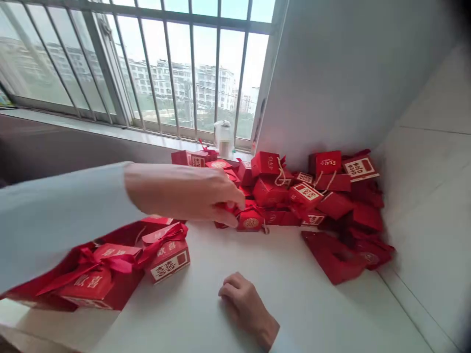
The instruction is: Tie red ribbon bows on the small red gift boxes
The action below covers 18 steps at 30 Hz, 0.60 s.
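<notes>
My left hand (221,195) reaches in from the left over the near edge of the pile. Its fingers are closed on a small red gift box (225,212), which they partly hide. Touching or just beside that box stands another red gift box (250,221) with a gold round emblem. My right hand (245,305) rests on the white tabletop (206,284), its fingers curled in with nothing visible in them. At the left, under my left forearm, sit larger red boxes with ribbon bows (105,267) and a box with a white double-happiness label (170,264).
Many red gift boxes (270,191), some with cord handles, lie heaped against the wall. A flattened red piece (333,257) lies at the right. On the sill of the barred window (184,73) stands a pale translucent container (224,139). A tiled wall (430,196) bounds the right side.
</notes>
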Motion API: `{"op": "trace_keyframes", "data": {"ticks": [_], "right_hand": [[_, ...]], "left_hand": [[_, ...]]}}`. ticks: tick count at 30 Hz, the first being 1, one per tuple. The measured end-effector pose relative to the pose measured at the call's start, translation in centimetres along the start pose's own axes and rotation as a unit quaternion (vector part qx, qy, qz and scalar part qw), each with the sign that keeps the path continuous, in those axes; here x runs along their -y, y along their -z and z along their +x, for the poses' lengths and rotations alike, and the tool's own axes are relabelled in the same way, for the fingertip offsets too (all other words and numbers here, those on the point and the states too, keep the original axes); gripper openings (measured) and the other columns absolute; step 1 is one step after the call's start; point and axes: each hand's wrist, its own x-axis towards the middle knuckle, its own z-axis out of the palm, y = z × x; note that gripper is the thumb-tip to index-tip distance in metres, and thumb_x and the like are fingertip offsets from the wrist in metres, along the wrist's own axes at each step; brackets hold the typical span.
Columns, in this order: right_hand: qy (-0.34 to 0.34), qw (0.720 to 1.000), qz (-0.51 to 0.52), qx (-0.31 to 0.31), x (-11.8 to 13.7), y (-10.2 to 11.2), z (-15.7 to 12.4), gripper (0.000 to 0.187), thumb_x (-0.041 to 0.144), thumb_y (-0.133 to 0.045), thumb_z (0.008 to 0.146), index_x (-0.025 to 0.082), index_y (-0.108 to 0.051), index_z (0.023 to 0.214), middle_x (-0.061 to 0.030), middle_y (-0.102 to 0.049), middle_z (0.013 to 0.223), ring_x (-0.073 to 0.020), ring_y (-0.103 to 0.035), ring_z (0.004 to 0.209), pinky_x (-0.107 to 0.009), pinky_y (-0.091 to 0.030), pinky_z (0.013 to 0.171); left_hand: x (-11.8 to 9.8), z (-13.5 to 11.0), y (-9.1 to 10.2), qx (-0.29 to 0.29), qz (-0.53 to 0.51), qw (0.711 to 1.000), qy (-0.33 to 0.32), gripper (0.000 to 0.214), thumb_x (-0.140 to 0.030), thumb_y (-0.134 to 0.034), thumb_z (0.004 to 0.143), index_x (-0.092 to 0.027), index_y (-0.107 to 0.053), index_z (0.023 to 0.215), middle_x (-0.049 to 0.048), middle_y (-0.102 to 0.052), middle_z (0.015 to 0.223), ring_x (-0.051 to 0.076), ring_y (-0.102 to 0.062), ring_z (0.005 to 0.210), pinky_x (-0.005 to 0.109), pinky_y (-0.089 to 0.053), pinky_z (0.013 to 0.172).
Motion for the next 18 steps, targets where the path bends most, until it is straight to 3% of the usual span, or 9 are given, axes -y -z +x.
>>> {"op": "trace_keyframes", "data": {"ticks": [4, 7, 9, 12, 15, 18], "right_hand": [[-0.021, 0.997, -0.063, -0.033, -1.9, 0.8, 0.2, 0.022, 0.003, -0.046, 0.072, 0.022, -0.056, 0.079, -0.0032, -0.061, 0.079, -0.0173, -0.055, 0.075, -0.026, -0.045, 0.065], [-0.054, 0.990, -0.101, -0.078, -3.4, 2.0, 0.4, 0.020, 0.005, -0.048, 0.073, 0.022, -0.057, 0.078, -0.0023, -0.062, 0.078, -0.0176, -0.056, 0.075, -0.026, -0.045, 0.065], [-0.087, 0.980, -0.130, -0.124, -4.6, 3.0, 0.5, 0.019, 0.006, -0.049, 0.075, 0.022, -0.058, 0.079, -0.0023, -0.062, 0.079, -0.0180, -0.056, 0.075, -0.026, -0.045, 0.064], [-0.149, 0.953, -0.165, -0.207, -6.4, 4.6, 0.1, 0.018, 0.008, -0.046, 0.080, 0.021, -0.058, 0.082, -0.0028, -0.062, 0.079, -0.0179, -0.057, 0.074, -0.027, -0.045, 0.065], [-0.216, 0.915, -0.185, -0.286, -8.0, 6.0, -0.5, 0.017, 0.010, -0.043, 0.086, 0.020, -0.057, 0.084, -0.0026, -0.062, 0.078, -0.0170, -0.058, 0.075, -0.027, -0.047, 0.068], [-0.281, 0.870, -0.209, -0.346, -9.1, 7.1, -0.8, 0.014, 0.014, -0.042, 0.090, 0.019, -0.054, 0.094, -0.0038, -0.063, 0.085, -0.0148, -0.059, 0.073, -0.025, -0.049, 0.066]], "left_hand": [[-8.3, 6.1, -8.0, 0.083, -0.081, 0.974, -0.192, 0.035, -0.046, -0.054, 0.084, -0.019, -0.067, 0.102, 0.0027, -0.070, 0.096, 0.017, -0.063, 0.094, 0.021, -0.045, 0.083], [-12.5, 7.7, -13.5, 0.167, -0.117, 0.931, -0.303, 0.022, -0.032, -0.062, 0.080, -0.018, -0.070, 0.096, 0.0042, -0.072, 0.095, 0.017, -0.065, 0.084, 0.021, -0.046, 0.076], [-12.5, 7.9, -16.3, 0.173, -0.173, 0.927, -0.283, 0.019, -0.026, -0.062, 0.080, -0.016, -0.070, 0.094, 0.0054, -0.073, 0.093, 0.017, -0.066, 0.082, 0.021, -0.047, 0.074], [-9.8, 8.3, -18.6, 0.172, -0.236, 0.939, -0.182, 0.018, -0.025, -0.058, 0.081, -0.015, -0.071, 0.089, 0.0054, -0.073, 0.086, 0.016, -0.067, 0.078, 0.021, -0.049, 0.070], [-7.3, 9.2, -18.8, 0.161, -0.291, 0.935, -0.126, 0.021, -0.029, -0.056, 0.081, -0.015, -0.070, 0.088, 0.0065, -0.073, 0.088, 0.017, -0.066, 0.081, 0.021, -0.049, 0.069], [-6.4, 10.3, -17.8, 0.156, -0.339, 0.920, -0.118, 0.025, -0.035, -0.055, 0.082, -0.015, -0.069, 0.088, 0.0066, -0.072, 0.087, 0.017, -0.066, 0.080, 0.022, -0.050, 0.070]]}}
